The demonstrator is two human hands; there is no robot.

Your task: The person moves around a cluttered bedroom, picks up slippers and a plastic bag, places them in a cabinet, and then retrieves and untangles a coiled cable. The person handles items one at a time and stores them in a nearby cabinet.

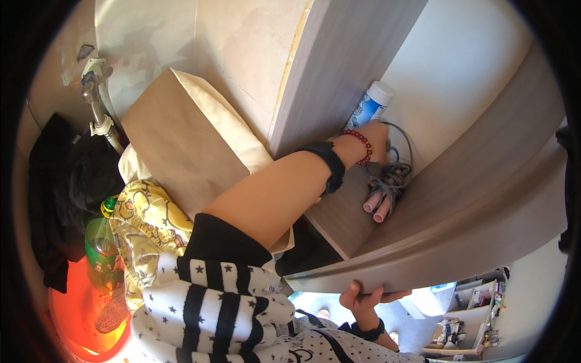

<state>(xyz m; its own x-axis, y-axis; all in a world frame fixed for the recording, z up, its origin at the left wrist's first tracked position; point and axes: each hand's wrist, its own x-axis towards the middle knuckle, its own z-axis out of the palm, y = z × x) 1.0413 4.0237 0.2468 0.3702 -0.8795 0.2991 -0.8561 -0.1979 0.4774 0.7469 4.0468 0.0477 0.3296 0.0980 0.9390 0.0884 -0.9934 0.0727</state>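
My left hand [374,138] reaches into a grey wood-grain compartment [345,221], a red bead bracelet on its wrist and a black band further up. Its fingers are mostly hidden, so their grip cannot be made out. Right beside it is a bundled skipping rope [390,181] with grey cord and two pink handles; a loop of cord rises past the hand. Behind stands a blue and white bottle [369,104] with a white lid. Lower down, my right hand [365,302] has its thumb and fingers against the edge of a curved-looking grey panel [460,257].
A brown and cream bag [187,145] stands left of the compartment, above a yellow patterned cloth [145,224]. Farther left are a green bottle [101,248], an orange basin [75,308], dark clothing [69,175] and a metal pipe fitting [97,109]. Shelves with small items [469,314] show lower right.
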